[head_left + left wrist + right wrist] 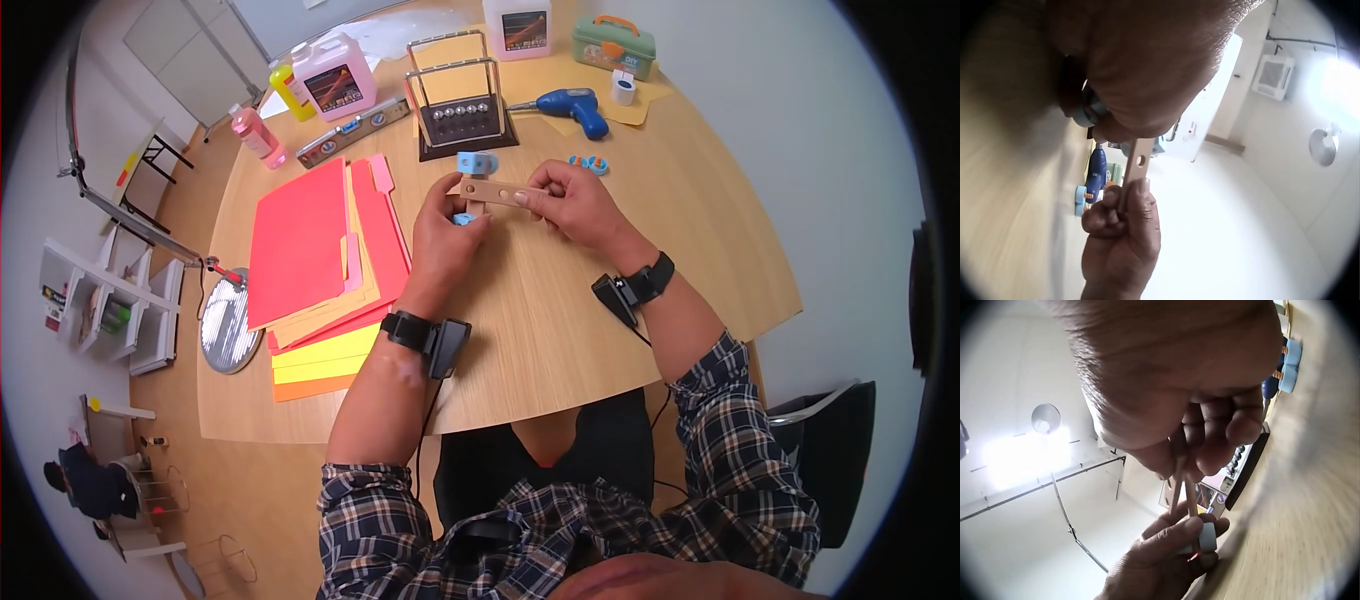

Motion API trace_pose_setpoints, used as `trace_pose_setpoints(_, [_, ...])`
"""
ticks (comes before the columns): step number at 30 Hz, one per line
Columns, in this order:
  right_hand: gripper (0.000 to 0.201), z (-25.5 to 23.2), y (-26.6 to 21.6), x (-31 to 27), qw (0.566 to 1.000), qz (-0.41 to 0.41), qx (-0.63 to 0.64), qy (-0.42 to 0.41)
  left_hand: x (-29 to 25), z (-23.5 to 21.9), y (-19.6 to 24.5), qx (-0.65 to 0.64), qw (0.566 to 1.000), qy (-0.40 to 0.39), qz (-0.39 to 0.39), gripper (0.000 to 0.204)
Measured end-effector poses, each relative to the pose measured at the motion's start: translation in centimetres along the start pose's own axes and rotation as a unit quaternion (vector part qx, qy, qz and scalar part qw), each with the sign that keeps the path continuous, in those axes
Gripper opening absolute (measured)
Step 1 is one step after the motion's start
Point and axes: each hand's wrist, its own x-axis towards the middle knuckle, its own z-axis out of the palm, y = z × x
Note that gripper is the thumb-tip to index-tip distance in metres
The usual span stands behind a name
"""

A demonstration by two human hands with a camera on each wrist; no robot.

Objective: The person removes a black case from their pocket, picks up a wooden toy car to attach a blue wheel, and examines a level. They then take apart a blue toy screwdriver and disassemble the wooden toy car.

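My left hand grips a small toy assembly of wooden strips and light-blue parts. A light-blue block sits at its top, and another light-blue piece shows between thumb and fingers. From it a flat wooden strip with round holes reaches sideways to my right hand, which pinches its far end between thumb and fingers. In the right wrist view two wooden strips run side by side between the hands, and a blue block lies by the left fingers. My palms hide part of the joint.
Red and yellow folders lie at the left. Behind the hands stand a Newton's cradle, a spirit level, a blue toy drill, and two blue pieces with orange screws. Bottles, pink jugs and a green toolbox line the back.
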Motion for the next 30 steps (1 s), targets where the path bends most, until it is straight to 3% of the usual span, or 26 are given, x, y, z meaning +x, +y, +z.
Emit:
trace_pose_setpoints(4, [0.022, 0.2, -0.3, -0.3, 1.000, 0.023, 0.008, -0.003, 0.4, -0.5, -0.7, -0.082, 0.994, -0.064, -0.037, 0.062])
trace_pose_setpoints(11, [0.021, 0.5, 0.4, -0.1, 0.997, -0.032, -0.068, -0.003, -0.1, -0.3, -0.2, -0.135, 0.988, -0.067, -0.025, 0.057])
trace_pose_setpoints(21, [0.030, 0.5, 0.4, -0.1, 0.991, -0.043, -0.123, 0.018, -0.1, -0.9, -0.2, -0.289, 0.942, -0.132, -0.106, 0.046])
trace_pose_setpoints(30, [0.033, 1.2, 1.4, 0.0, 0.997, -0.026, -0.072, 0.000, -0.7, 0.0, 0.1, -0.358, 0.913, -0.144, -0.130, 0.042])
